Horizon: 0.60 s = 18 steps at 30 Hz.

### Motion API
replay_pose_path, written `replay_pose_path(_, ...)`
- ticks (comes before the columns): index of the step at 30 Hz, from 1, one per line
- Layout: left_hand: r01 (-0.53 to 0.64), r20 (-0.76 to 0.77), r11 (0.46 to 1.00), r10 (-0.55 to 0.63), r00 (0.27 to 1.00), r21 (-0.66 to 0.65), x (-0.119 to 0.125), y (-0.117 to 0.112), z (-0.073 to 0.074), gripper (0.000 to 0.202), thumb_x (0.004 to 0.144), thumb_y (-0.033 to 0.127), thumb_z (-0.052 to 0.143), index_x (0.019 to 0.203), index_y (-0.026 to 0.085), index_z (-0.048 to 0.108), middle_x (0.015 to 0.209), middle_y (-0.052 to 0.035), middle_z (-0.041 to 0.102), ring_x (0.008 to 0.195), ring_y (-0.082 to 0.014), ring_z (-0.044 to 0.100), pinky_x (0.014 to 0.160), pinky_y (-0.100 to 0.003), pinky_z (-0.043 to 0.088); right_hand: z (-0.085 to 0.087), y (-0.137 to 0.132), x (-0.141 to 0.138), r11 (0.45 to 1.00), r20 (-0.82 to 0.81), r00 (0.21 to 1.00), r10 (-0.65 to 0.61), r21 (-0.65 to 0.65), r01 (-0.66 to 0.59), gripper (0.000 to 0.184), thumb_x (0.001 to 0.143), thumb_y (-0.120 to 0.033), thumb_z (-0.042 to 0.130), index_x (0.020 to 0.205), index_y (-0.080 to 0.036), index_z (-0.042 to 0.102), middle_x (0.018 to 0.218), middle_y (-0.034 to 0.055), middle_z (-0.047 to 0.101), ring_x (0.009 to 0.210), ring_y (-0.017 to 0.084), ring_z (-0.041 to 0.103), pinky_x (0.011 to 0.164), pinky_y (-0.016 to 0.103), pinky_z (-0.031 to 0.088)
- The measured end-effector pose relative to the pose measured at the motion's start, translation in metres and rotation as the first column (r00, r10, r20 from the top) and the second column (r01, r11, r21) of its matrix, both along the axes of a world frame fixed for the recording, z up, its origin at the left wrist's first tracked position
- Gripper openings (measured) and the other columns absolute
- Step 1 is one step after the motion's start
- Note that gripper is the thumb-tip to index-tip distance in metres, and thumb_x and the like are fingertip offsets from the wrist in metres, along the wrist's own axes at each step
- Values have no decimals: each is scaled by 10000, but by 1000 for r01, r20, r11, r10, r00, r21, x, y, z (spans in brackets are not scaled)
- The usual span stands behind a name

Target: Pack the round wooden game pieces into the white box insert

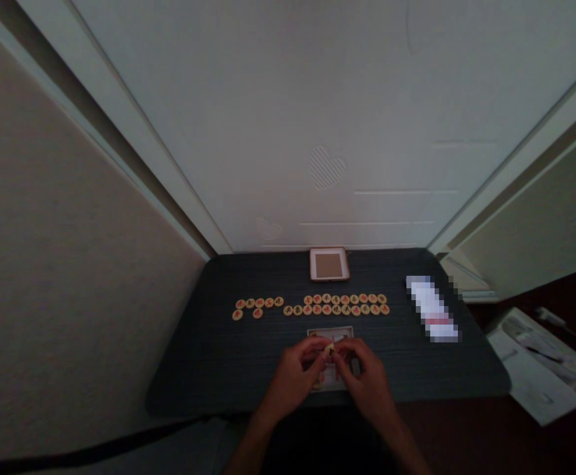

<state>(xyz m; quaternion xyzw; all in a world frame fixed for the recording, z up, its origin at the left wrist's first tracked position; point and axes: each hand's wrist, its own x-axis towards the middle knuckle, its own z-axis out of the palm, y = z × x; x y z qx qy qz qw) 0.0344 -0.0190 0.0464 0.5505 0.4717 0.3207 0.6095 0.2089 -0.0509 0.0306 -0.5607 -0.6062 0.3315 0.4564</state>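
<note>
Between the fingertips of my left hand [300, 369] and my right hand [364, 369] is a round wooden xiangqi piece [330, 349] with a dark character on it. Both hands pinch it above an open white box [334, 381], which they partly cover. Some of what lies in the box is hidden by my fingers. Beyond the hands, several more xiangqi pieces [346, 299] with red or dark characters lie flat in two rows across the dark table [208, 363]. A smaller group of pieces [260, 303] sits at the left.
A shallow box lid [329, 264] with a brown middle lies at the table's back edge. On the right is a blurred-out white, phone-like item [431, 309]. A white door [268, 132] with heart reliefs stands behind the table. An open white box [540, 363] is beyond its right end.
</note>
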Motion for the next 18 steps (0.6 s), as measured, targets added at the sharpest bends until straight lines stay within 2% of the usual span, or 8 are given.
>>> replay_pose_path(3,8,5,1000,-8,1000,-5,1,0,-1,315,912,431,649,1128,209,703,1124,-88,776,1019,-240,747,894,-368,606,-2,0,1,1000,-3,1000,2,-28,-3,178,957,-378,604,990,-231,698,918,43,725,823,196,682,768,288,539)
replay_pose_path(6,-17,-15,999,17,1000,44,-2,2,-2,260,902,388,667,1093,217,709,1084,-70,779,984,-224,748,875,-348,603,-4,1,1,999,-5,1000,-19,-41,19,192,956,-393,603,964,-226,697,880,39,721,793,196,676,736,283,534)
replay_pose_path(9,-75,-144,980,102,984,184,-10,7,-1,205,893,343,667,1050,222,719,1038,-57,763,917,-204,736,831,-330,594,-6,2,1,997,4,998,-61,-50,61,202,948,-406,612,952,-220,692,862,38,720,777,197,677,727,285,537)
replay_pose_path(13,-118,-322,923,244,915,366,-23,15,-3,208,888,342,646,1049,231,718,1032,-52,717,793,-178,697,713,-309,573,-5,7,-2,992,36,994,-103,-63,105,189,951,-392,609,941,-218,682,874,41,724,762,193,684,714,280,543)
replay_pose_path(15,-126,-358,906,283,890,403,-25,17,-8,232,885,339,638,1079,230,704,1029,-48,700,749,-167,681,706,-314,569,-5,11,-5,993,60,994,-95,-62,98,181,954,-382,602,919,-221,678,858,40,722,740,193,683,694,279,542)
replay_pose_path(18,-115,-392,909,284,875,402,-24,15,-18,274,889,327,622,1139,229,675,1007,-37,685,709,-158,668,722,-324,568,-7,18,-11,996,95,994,-59,-56,64,154,954,-348,590,893,-227,663,822,31,712,720,193,682,685,282,539)
